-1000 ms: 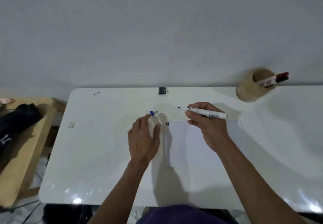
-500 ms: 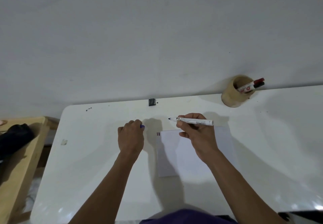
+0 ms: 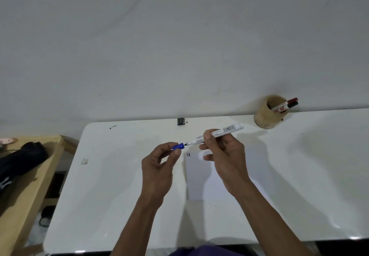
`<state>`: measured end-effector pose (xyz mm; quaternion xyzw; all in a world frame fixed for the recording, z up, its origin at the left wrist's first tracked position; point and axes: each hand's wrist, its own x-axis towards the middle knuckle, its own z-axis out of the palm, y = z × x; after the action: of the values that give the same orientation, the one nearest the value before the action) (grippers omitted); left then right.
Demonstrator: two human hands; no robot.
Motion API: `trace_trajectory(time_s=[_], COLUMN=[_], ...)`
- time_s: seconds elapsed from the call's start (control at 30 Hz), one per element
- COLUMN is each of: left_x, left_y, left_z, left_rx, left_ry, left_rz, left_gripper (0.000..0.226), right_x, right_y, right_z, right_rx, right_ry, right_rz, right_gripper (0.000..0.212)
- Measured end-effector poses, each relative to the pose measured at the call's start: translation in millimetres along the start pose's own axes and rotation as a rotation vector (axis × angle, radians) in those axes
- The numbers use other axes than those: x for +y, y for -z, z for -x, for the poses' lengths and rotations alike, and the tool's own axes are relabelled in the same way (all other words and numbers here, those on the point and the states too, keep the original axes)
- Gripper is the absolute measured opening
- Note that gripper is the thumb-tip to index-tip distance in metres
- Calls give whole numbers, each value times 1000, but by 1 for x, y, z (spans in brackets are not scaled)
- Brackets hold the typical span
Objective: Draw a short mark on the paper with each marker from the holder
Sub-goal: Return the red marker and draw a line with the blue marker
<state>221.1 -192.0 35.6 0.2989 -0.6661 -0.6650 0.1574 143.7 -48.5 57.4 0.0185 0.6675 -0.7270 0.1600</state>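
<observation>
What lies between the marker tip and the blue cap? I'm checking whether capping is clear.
Nothing: the head view shows only a small bare gap between marker tip and blue cap.

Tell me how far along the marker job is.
Done: short dark marks sit at the top-left corner of the paper; their number is hard to tell. In hand: the right hand holds the uncapped marker, its tip at the blue cap in the left hand, apparently recapping. Left: return it to the holder, where two markers stand; whether they've been used can't be told.
</observation>
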Motion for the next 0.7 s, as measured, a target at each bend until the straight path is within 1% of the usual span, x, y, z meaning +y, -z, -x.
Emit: trace_trajectory(time_s=[0.3, 0.47, 0.57, 0.7], left_x=[-1, 1, 4, 7], left_y=[19, 18, 14, 7], left_z=[26, 35, 35, 32], left_rx=[-83, -127, -169, -229], left_ry=[-9, 27, 8, -17], left_rz=[25, 61, 58, 40], left_gripper=[10, 12, 11, 9], right_x=[9, 10, 9, 2], right_y=[-14, -16, -12, 0], right_z=[43, 57, 61, 61], right_rx=[28, 68, 98, 96], right_ry=[13, -1, 2, -55], right_rz=[21, 3, -21, -74], right_gripper=[12, 14, 13, 10])
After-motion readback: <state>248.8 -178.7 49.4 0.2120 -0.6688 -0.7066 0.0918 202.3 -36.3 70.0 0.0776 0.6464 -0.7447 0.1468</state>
